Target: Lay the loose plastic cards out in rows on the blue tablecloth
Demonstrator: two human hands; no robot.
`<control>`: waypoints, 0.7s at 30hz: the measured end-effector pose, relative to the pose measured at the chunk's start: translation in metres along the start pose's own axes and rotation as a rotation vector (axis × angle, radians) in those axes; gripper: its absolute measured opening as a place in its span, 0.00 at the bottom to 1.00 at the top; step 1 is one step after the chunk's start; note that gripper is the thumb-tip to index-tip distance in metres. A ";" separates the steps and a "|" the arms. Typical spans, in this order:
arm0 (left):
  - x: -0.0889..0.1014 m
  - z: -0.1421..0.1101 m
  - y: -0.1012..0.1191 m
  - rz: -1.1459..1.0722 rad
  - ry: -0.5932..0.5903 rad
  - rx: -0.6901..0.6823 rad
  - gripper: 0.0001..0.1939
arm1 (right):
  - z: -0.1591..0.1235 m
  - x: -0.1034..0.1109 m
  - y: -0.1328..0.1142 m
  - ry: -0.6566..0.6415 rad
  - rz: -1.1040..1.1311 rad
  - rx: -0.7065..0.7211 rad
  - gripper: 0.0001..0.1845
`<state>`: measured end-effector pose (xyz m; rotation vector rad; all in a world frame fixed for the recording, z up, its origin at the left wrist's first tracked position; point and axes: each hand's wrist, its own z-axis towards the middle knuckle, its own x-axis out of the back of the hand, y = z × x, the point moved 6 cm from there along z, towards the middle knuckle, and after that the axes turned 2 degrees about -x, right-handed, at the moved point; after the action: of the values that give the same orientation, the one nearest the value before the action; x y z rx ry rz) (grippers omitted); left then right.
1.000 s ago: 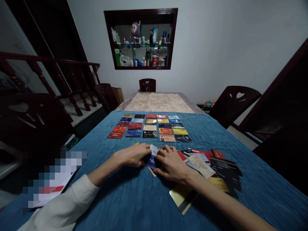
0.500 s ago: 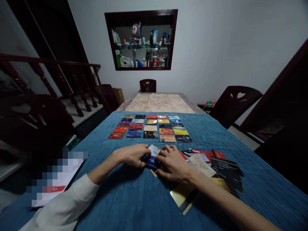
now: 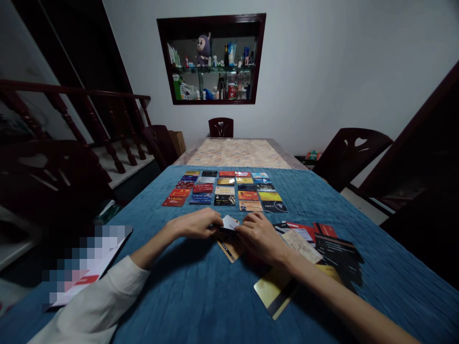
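Note:
My left hand (image 3: 201,223) and my right hand (image 3: 260,237) grip a card (image 3: 228,230) between them at its two ends. It is tilted up off the cloth, so mostly its dark edge shows. Just behind it a white card (image 3: 229,221) shows between my fingers; whether it is held too I cannot tell. Below lies an orange card (image 3: 233,251), partly under my right hand. Beyond my hands, several cards (image 3: 224,190) are laid out in rows. A gold card with a dark stripe (image 3: 273,292) lies under my right forearm.
A loose heap of overlapping cards (image 3: 303,246) spreads to the right. A blue cloth (image 3: 172,296) covers the near part of the table. At the left edge rests a flat white item with a red patch (image 3: 87,281). Chairs (image 3: 353,157) stand around the table.
The blue card between my hands has tipped up from showing its face to nearly edge-on. More of the orange card beneath is now visible.

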<state>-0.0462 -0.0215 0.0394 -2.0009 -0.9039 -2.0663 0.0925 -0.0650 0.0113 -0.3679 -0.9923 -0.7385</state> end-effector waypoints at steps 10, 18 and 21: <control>0.000 0.002 -0.007 -0.035 0.059 0.013 0.15 | -0.005 -0.006 0.012 0.056 -0.008 -0.037 0.11; -0.003 0.006 -0.007 -0.029 0.132 0.010 0.12 | -0.005 -0.006 0.014 0.025 -0.062 -0.064 0.14; -0.005 0.007 -0.008 -0.022 0.141 0.032 0.12 | -0.004 -0.004 0.012 0.003 -0.101 -0.083 0.17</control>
<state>-0.0431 -0.0128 0.0319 -1.8114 -0.9292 -2.1582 0.1025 -0.0572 0.0057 -0.3908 -0.9842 -0.8737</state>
